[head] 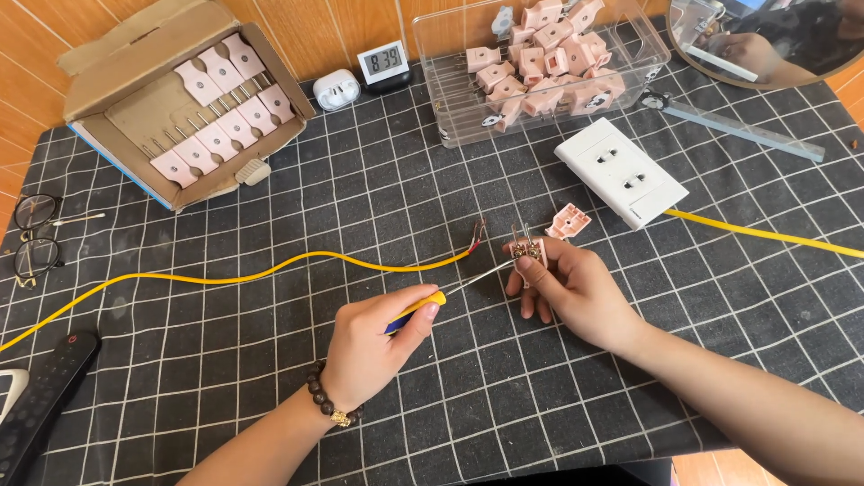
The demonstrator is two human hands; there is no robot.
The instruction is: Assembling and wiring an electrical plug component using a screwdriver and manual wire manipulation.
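Near mid-mat, the right hand (576, 286) pinches a pink plug half (527, 249), prongs up, while the left hand (373, 346) grips a screwdriver (450, 293) tipped into it: a terminal screw being worked. Beside lie the yellow cable (270, 270) and plug cover (569, 221).

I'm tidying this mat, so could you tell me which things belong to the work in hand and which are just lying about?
In use:
left hand holding the screwdriver
right hand holding the pink plug half
loose plug cover
yellow cable with bared ends

Lying about:
glasses
small clock
earbud case
remote
ruler
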